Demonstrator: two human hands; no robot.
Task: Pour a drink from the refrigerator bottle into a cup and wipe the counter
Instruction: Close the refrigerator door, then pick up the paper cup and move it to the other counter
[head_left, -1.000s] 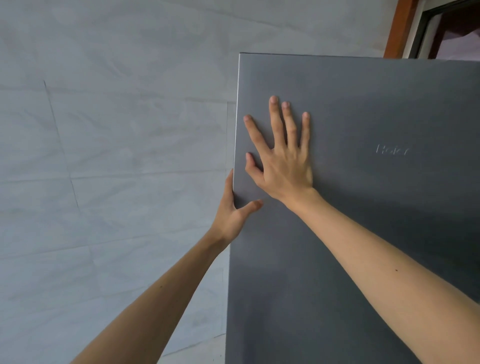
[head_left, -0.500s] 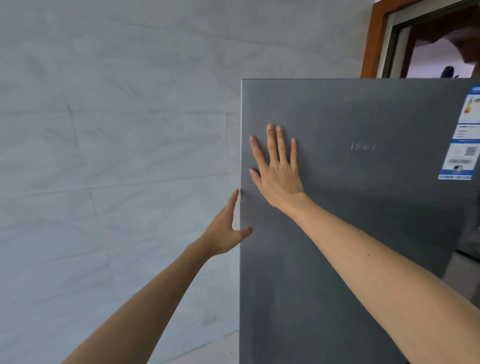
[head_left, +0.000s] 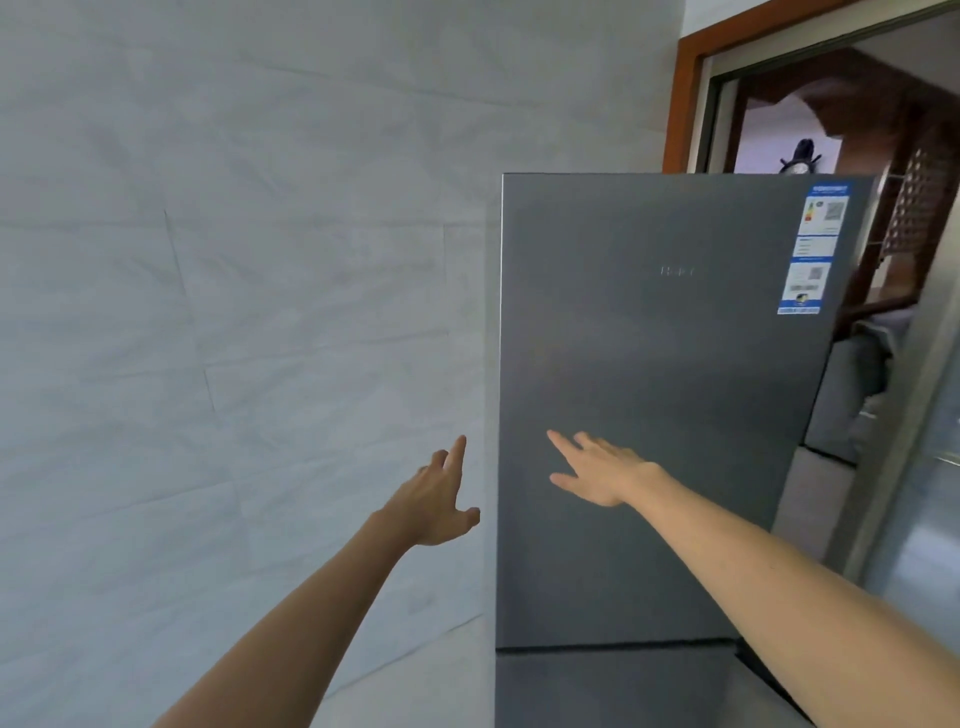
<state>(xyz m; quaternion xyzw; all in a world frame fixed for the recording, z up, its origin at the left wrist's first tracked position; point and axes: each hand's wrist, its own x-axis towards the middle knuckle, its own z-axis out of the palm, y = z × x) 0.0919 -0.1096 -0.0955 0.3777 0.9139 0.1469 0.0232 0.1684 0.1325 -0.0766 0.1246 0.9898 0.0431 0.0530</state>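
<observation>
A tall dark grey refrigerator (head_left: 675, 364) stands right of centre with its upper door closed; a seam to the lower door runs near the bottom. A blue and white energy label (head_left: 813, 249) sticks to its upper right corner. My right hand (head_left: 597, 470) hovers in front of the door's lower half, fingers spread, holding nothing. My left hand (head_left: 439, 499) is open just left of the door's left edge, apart from it, in front of the wall. No bottle, cup or counter is in view.
A pale grey tiled wall (head_left: 234, 312) fills the left side, close to the refrigerator. Behind the refrigerator on the right is a wooden-framed doorway (head_left: 685, 93) into a dim room, and a glass panel (head_left: 924, 509) at the far right.
Both hands have come off the refrigerator door and dropped lower. I have backed away, so more of the refrigerator and the doorway now shows.
</observation>
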